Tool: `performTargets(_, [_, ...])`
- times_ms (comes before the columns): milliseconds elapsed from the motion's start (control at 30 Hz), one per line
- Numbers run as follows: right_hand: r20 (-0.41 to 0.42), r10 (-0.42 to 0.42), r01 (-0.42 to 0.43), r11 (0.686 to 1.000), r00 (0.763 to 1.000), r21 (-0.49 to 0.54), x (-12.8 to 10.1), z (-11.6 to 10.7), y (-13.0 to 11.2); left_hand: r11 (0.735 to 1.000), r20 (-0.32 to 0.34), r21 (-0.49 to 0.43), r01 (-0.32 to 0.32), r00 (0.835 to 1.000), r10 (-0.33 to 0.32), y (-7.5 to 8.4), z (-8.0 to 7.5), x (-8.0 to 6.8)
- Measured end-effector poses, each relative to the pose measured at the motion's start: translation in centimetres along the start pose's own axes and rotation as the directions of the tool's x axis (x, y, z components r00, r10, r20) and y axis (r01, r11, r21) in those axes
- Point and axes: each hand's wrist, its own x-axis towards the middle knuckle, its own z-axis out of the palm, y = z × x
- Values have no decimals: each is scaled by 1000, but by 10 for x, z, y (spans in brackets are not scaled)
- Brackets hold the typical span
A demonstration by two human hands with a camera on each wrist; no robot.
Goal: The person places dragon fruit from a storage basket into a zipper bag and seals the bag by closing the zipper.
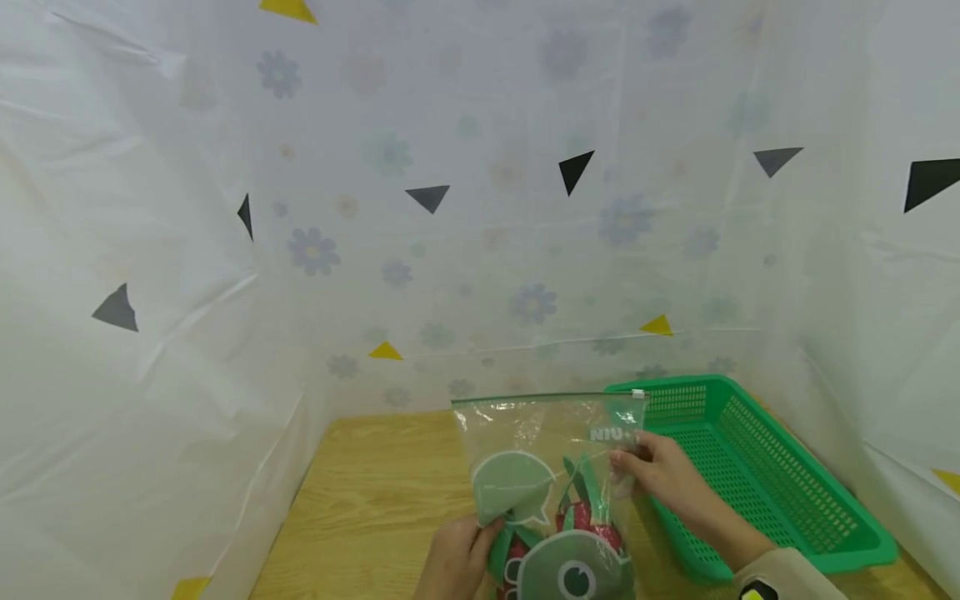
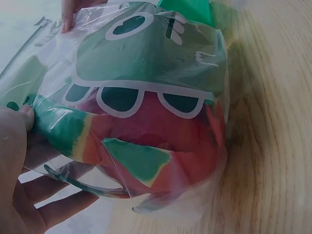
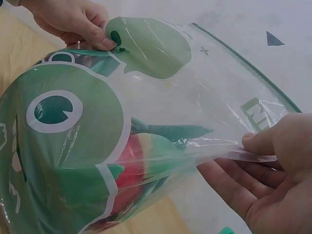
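Note:
A clear zip bag [image 1: 525, 425] with a green cartoon print hangs upright between my hands, its green slider strip along the top. Red and green items [image 2: 161, 131] fill its lower part; through the plastic they look like soft chilli or strawberry shapes with green leaves. My left hand [image 1: 459, 554] pinches the bag's left side, thumb in front beside the speech-bubble print. With thumb and fingers, my right hand [image 3: 273, 170] grips the right edge below the white slider [image 1: 638, 394].
A green plastic basket [image 1: 862, 533] with perforated walls stands at the right of the wooden table [image 1: 367, 475], behind my right forearm. White sheeting [image 1: 480, 250] with flower prints and coloured triangles encloses the back and sides.

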Motion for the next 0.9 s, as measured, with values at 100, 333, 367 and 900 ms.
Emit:
performTargets(100, [-1,-8,8,1000,1000,9,4,1,1,999,-18,32,16,1000,-15,0,-1,3])
performTargets(333, [10,6,-7,997,1000,74,13,6,10,985,49,11,170,984,-171,-3,-1,9])
performTargets(367, [14,11,-12,996,1000,83,14,8,12,982,56,5,188,981,-188,-3,0,11])
performTargets(900, [-1,66,-66,998,998,11,-3,53,61,933,64,-69,354,935,-350,-14,22,38])
